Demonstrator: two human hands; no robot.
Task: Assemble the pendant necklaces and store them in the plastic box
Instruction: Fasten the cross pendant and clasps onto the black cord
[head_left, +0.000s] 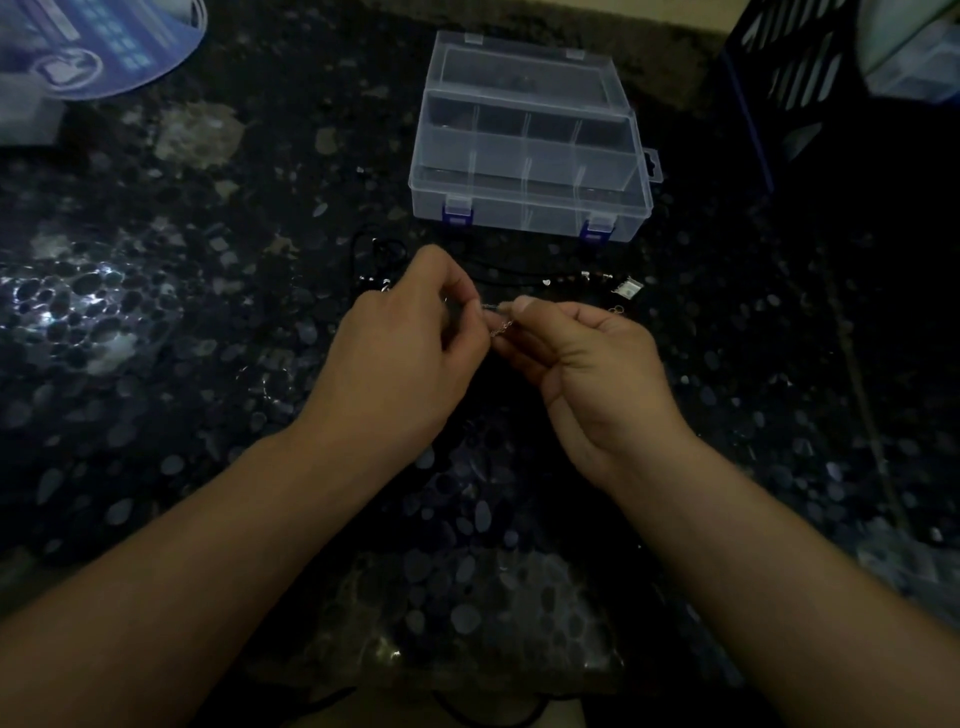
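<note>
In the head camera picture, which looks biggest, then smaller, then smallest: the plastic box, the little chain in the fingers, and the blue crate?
1. Plastic box
2. Blue crate, though it is cut off by the edge, so unsure
3. Chain

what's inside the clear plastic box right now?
The plastic box is open, split by dividers into compartments. Something small and dark sits in the far-left compartment; too dim to identify. The other compartments look empty, though glare on the walls hides detail.

Items on the dark speckled stone countertop (156, 332)

Blue and white printed round item (98, 47), far left corner, partly out of view. Dark slotted crate (795, 88), far right edge. Pale plastic container (914, 62) beside the crate, cut off by the frame.
</note>
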